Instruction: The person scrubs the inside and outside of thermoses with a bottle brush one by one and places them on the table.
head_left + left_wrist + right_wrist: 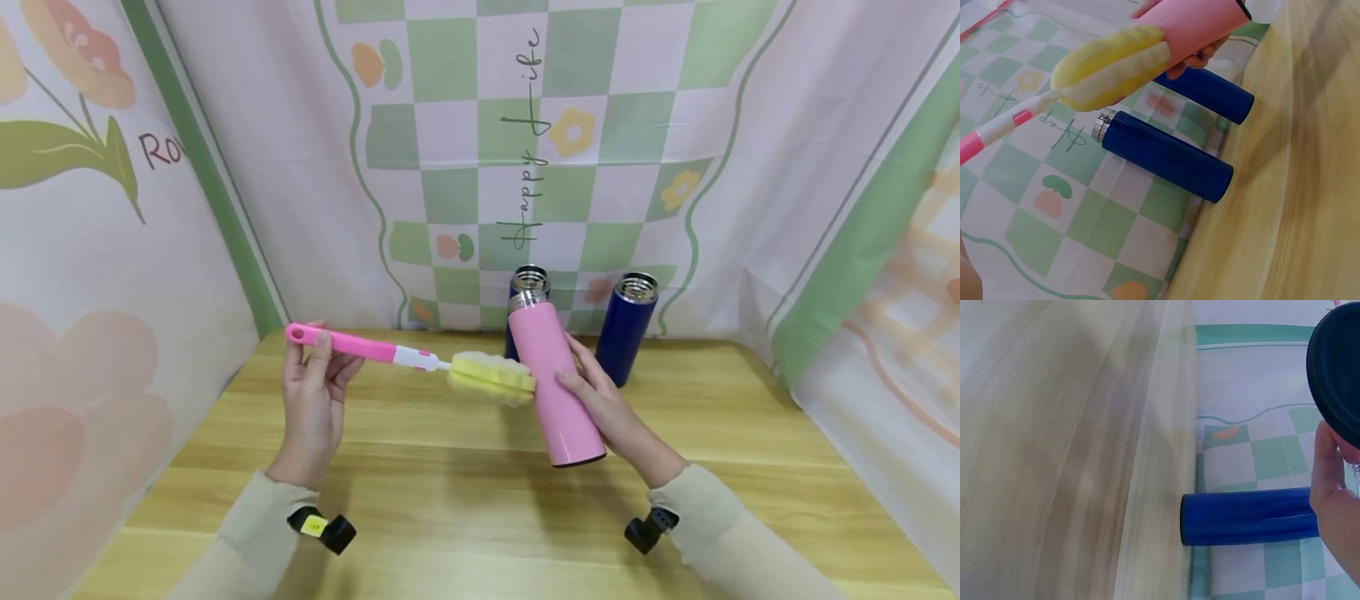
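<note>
A bottle brush with a pink handle and yellow sponge head [489,377] is held level over the table. My left hand [315,408] pinches it near the handle's holed end. My right hand [606,404] grips a pink thermos bottle [553,379], which leans to the left with its steel mouth up and lid off. The sponge tip meets the bottle's side in the head view; whether they touch I cannot tell. In the left wrist view the sponge [1110,65] overlaps the pink bottle [1194,28]. The right wrist view shows the bottle's dark base [1338,372].
Two dark blue bottles without lids stand at the table's back edge, one [627,329] right of the pink bottle and one [512,342] partly hidden behind it. A patterned curtain [442,133] hangs behind the wooden table [420,517].
</note>
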`<action>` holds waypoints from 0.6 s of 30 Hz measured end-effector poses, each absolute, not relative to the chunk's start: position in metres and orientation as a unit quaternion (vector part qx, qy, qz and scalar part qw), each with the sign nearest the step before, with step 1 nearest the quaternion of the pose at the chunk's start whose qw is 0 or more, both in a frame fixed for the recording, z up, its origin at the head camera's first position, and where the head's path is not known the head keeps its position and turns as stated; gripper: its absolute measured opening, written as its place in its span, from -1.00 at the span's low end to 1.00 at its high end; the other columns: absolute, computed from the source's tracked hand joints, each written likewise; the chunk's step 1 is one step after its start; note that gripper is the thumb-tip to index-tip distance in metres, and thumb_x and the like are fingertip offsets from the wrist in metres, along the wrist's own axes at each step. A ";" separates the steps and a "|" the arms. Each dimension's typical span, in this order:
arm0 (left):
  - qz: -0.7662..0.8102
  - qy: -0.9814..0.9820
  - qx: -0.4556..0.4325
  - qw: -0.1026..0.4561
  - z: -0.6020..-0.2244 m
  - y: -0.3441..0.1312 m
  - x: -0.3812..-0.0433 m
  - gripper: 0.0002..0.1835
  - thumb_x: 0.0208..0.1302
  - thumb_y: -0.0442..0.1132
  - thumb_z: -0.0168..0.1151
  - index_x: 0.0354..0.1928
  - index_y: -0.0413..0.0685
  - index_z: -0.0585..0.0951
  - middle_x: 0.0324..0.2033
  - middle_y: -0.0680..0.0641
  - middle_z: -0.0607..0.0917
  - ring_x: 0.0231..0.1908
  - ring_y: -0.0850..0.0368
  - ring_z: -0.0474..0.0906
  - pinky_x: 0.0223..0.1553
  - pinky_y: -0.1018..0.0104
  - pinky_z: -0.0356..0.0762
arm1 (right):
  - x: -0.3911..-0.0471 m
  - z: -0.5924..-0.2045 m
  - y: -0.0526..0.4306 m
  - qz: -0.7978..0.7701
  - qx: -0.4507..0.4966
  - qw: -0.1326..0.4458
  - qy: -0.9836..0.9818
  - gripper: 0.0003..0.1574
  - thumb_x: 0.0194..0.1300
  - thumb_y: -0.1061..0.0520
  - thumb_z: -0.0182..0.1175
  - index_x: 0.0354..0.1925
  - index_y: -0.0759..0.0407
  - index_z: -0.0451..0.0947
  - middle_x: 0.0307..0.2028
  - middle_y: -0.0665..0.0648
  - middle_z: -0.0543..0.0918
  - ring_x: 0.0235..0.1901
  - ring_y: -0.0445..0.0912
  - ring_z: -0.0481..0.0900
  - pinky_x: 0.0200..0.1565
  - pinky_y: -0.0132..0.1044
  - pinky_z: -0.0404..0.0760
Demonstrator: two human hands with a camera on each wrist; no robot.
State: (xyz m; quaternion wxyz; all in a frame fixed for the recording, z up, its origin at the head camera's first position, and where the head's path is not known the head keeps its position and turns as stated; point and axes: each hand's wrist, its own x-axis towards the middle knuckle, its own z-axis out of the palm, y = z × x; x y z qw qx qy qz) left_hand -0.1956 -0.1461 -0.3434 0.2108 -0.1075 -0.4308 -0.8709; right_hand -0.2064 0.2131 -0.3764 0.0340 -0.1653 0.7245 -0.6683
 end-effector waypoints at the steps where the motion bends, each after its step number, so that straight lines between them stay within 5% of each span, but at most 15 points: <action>1: -0.872 -0.427 -0.108 0.215 -0.342 -0.146 -0.196 -0.71 0.48 -0.16 0.17 0.10 -0.14 0.45 -0.19 -0.11 0.60 -0.29 0.11 0.69 -0.11 0.32 0.73 | -0.206 -0.376 0.213 -0.668 -0.164 0.038 0.725 -0.19 0.57 0.00 -0.07 0.61 -0.08 -0.17 0.36 0.46 0.25 0.01 0.06 0.58 -0.03 -0.10 0.66; 9: -0.864 -0.429 -0.106 0.242 -0.334 -0.148 -0.203 -0.67 0.47 -0.11 0.18 0.14 -0.09 0.46 -0.16 -0.13 0.59 -0.24 0.09 0.68 -0.04 0.30 0.70 | -0.206 -0.378 0.214 -0.677 -0.182 0.078 0.709 -0.20 0.63 -0.05 -0.18 0.61 -0.02 -0.28 0.45 0.40 0.09 0.08 -0.03 0.51 0.07 -0.21 0.58; 18: -0.869 -0.412 -0.092 0.260 -0.331 -0.147 -0.210 -0.65 0.46 -0.10 0.18 0.15 -0.09 0.46 -0.22 -0.13 0.62 -0.30 0.11 0.69 -0.07 0.30 0.71 | -0.208 -0.379 0.209 -0.673 -0.192 0.043 0.713 -0.26 0.65 -0.07 -0.26 0.61 -0.17 -0.29 0.55 0.14 -0.19 0.04 -0.02 0.49 -0.01 -0.25 0.58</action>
